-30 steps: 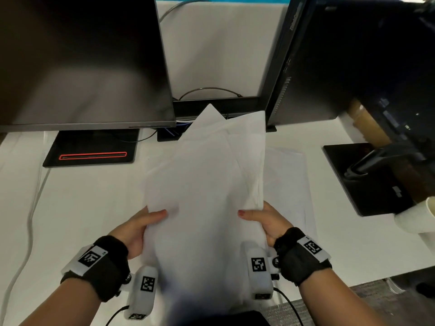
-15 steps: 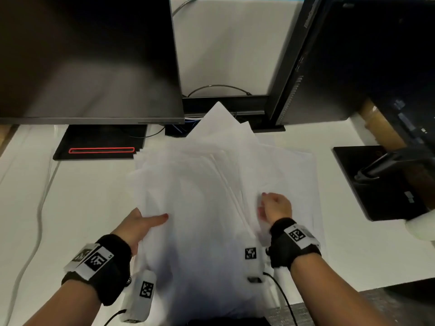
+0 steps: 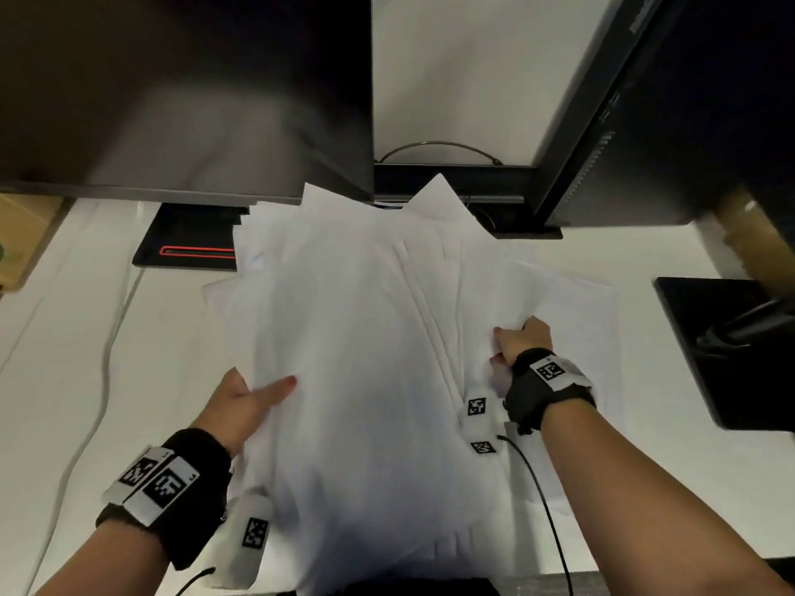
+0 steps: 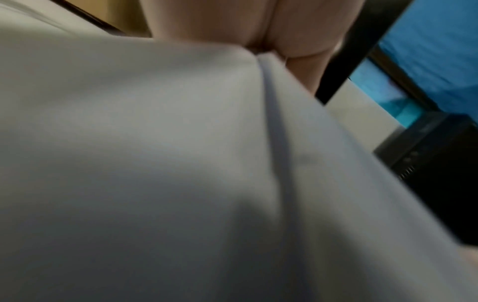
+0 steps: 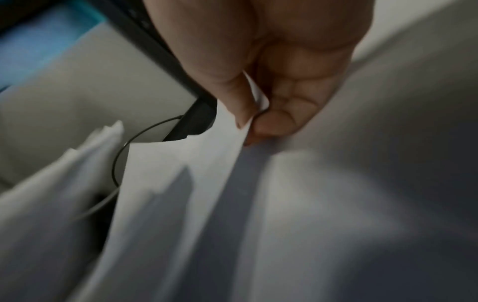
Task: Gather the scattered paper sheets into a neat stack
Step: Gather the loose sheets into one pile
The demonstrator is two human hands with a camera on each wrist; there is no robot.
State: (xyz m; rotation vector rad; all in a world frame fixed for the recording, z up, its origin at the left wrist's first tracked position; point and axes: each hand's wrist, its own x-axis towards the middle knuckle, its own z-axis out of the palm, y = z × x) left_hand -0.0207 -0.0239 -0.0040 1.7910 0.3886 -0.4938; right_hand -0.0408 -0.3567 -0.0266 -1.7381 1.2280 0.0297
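Gathering the fanned bundle of thin white paper sheets [image 3: 352, 359] is judged to be the step in hand, and it would be done well if the loose white sheet [image 3: 559, 320] lying flat on the white desk [image 3: 77, 346] were drawn inward beneath the bundle without creasing, the edges then being squared by tapping. In the head view, the bundle is held above the desk at its left edge by the left hand [image 3: 241, 402], thumb laid on top and fingers hidden beneath, forearm angled inward; the right hand [image 3: 522, 344] is reached forward and turned palm down, its fingers curled onto the loose sheet just right of the bundle. In the left wrist view, blurred paper [image 4: 181, 163] is seen filling the frame, tucked against the palm [image 4: 271, 24]; the clamp is judged closed on the bundle. In the right wrist view, a sheet edge [image 5: 232, 143] is pinched between thumb and forefinger [image 5: 274, 122], the paper hanging away below the grip.
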